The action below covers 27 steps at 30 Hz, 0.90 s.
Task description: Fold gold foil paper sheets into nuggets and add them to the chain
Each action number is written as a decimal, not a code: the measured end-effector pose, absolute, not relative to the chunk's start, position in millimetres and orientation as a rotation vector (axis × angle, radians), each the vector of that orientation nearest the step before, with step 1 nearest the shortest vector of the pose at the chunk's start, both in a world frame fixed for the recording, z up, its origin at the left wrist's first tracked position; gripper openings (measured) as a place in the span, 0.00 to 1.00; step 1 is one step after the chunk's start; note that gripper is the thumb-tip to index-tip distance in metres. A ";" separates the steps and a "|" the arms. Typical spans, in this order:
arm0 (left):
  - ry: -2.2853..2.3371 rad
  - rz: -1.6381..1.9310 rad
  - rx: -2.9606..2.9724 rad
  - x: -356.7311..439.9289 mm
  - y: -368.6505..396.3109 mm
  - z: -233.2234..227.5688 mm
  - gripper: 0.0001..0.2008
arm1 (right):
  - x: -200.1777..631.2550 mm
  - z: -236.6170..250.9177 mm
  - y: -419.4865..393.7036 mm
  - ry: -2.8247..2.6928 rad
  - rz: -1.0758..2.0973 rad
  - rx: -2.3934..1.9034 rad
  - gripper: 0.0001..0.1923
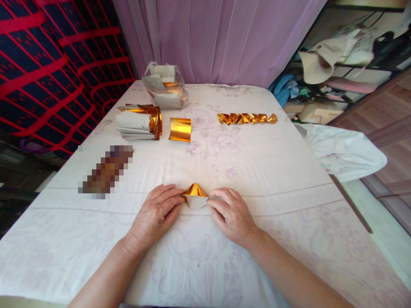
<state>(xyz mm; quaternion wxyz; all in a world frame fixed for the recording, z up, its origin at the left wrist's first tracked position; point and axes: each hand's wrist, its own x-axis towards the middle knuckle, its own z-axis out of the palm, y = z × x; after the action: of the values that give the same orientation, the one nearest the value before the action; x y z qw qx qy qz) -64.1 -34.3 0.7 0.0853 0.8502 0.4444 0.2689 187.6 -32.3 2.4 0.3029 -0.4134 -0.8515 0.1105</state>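
Note:
A sheet of gold foil paper (195,191), partly folded, lies on the table between my hands. Its middle rises to a gold peak, and a pale underside shows toward me. My left hand (163,206) pinches its left end, fingers closed together over the edge. At the right end, my right hand (228,211) grips the paper between thumb and bent fingers. The fingertips hide both ends of the sheet. Farther off, a single curved gold sheet (180,130) lies beside a thick stack of foil paper (136,125).
Several folded gold pieces (246,118) form a row at the back right. A clear plastic bag (165,87) of paper stands at the back. A blurred-out object (105,172) lies on the left of the flowered tablecloth (205,265). Shelves (346,64) stand beyond the right edge.

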 end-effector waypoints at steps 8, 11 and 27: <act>1.324 0.714 2.579 -62.3 -35.8 -2.7 0.15 | 185.0 -1.1 -29.2 -2.385 0.316 -1.058 0.15; 1.338 0.685 2.596 -60.4 -35.2 -2.1 0.15 | 184.3 -0.8 -28.2 -2.408 0.317 -1.075 0.15; 1.348 0.649 2.580 -52.8 -32.9 -1.0 0.14 | 179.5 -2.2 -21.1 -2.412 0.279 -1.126 0.12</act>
<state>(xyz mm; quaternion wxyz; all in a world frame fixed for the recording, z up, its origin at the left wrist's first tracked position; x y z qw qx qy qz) -52.8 -32.9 -1.0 0.0797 0.8623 0.4506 0.2171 179.5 -21.1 -2.2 0.2305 -0.4095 -0.8769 0.1016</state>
